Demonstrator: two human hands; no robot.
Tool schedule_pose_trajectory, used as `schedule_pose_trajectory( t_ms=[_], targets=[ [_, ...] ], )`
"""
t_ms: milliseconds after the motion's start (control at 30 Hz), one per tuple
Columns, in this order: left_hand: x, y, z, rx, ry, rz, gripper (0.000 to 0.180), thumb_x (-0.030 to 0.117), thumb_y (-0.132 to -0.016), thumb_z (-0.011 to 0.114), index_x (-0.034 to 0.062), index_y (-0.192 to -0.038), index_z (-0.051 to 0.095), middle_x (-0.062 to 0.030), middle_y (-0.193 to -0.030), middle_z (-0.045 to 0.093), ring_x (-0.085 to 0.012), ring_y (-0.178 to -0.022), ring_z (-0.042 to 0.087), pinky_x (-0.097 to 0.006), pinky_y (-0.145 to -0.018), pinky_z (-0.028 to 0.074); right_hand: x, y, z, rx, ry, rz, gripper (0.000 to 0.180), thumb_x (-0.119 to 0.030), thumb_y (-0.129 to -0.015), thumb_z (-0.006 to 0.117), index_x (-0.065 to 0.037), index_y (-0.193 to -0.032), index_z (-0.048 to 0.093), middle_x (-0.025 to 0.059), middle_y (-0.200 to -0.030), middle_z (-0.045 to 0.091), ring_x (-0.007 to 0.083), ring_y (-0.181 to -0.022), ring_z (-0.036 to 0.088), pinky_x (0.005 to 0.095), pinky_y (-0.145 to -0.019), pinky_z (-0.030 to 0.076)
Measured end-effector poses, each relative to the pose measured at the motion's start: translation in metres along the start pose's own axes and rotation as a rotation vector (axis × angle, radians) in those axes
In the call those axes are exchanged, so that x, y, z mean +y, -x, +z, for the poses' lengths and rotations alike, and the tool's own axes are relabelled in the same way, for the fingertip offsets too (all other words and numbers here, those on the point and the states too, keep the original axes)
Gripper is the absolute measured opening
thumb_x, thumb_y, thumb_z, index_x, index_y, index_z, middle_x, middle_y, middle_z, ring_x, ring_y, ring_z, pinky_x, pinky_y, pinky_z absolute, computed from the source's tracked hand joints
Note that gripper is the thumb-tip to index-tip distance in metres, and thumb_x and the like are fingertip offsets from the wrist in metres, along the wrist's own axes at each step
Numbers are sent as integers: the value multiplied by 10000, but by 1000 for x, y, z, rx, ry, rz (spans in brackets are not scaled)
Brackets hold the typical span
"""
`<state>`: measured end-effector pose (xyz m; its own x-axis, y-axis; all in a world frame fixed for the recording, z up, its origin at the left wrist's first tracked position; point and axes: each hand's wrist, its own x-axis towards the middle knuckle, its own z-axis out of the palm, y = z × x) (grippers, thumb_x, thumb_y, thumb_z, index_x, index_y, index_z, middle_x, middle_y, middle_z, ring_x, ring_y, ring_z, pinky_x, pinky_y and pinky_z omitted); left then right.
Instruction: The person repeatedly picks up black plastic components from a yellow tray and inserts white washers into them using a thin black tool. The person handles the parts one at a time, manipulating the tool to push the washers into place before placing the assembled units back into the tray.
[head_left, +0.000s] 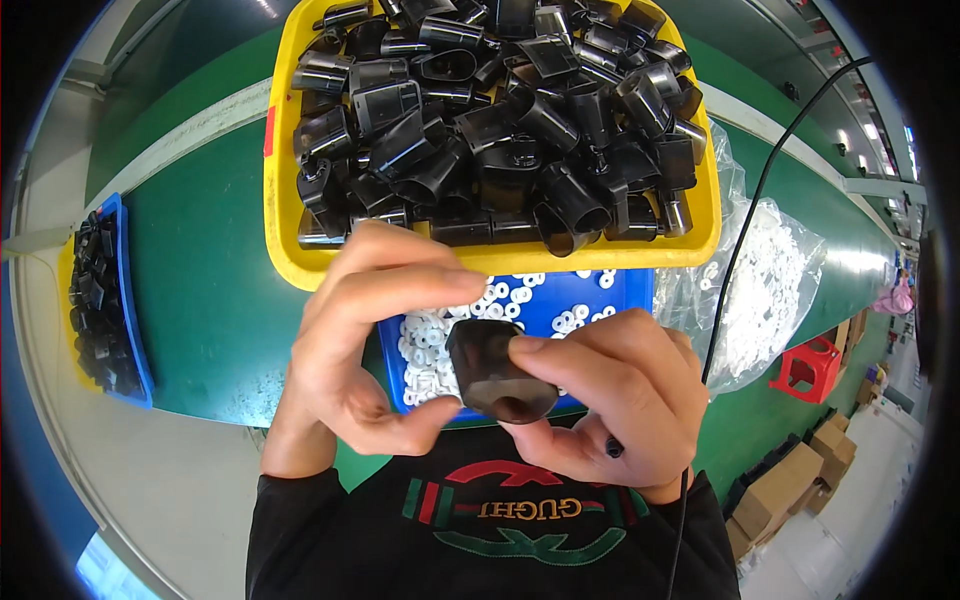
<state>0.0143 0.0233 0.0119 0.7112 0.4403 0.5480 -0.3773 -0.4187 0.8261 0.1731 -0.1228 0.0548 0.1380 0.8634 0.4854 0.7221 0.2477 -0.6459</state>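
Over the blue tray [640, 290], my right hand [630, 400] grips a black plastic housing [490, 365] between thumb and fingers. The housing is hollow and shiny, with a rounded end toward me. A small black round tip [614, 447] shows between the lower fingers of that hand; what it belongs to is hidden. My left hand [365, 340] is curved open to the left of the housing, its thumb and index finger apart on either side of it. Small white washers [425, 345] lie loose in the tray beneath both hands.
A yellow bin [480, 262] heaped with black plastic housings stands just beyond the tray. A clear bag [765, 290] of white washers lies at right. A black cable [745, 235] hangs down the right side. Another blue-edged bin [135, 300] of black parts sits far left.
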Motion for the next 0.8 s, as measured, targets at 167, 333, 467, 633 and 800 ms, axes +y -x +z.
schedule_pose_trajectory(
  t_ms=[167,333,467,633,800],
  targets=[
    [4,-4,9,-228,13,-121,656,146,-590,832,-38,-1189,638,-99,-1012,700,-268,-871,626,-363,-748,486,-4,1,4,-108,-17,-9,492,-120,-592,802,-48,-1065,687,22,-774,588,149,-562,604,268,-469,469],
    [-6,3,12,-251,8,-99,418,92,-618,816,3,-1013,716,-90,-903,698,-251,-741,617,-345,-675,499,-11,-7,-7,-110,-165,58,396,-163,-691,777,-51,-1064,701,59,-679,631,178,-546,617,286,-478,473],
    [0,3,13,-199,-21,-172,277,3,-625,801,12,-889,718,-85,-768,666,-219,-680,620,-314,-606,488,-9,-13,-17,13,-567,16,127,-161,-889,647,-41,-904,610,107,-689,658,191,-497,600,288,-448,476],
    [0,5,17,-193,-25,-195,254,-50,-617,789,-1,-852,706,-89,-740,661,-205,-638,632,-293,-580,484,-14,-29,-20,172,-1058,-79,219,-45,-982,525,-73,-765,511,106,-774,654,197,-519,607,262,-422,461],
    [2,6,21,-195,-89,-228,281,48,-627,815,34,-879,691,-79,-746,645,-224,-636,628,-310,-567,486,-22,-20,-10,227,-1108,41,222,84,-796,646,-82,-715,523,78,-764,621,172,-597,575,250,-443,419]
  ],
)
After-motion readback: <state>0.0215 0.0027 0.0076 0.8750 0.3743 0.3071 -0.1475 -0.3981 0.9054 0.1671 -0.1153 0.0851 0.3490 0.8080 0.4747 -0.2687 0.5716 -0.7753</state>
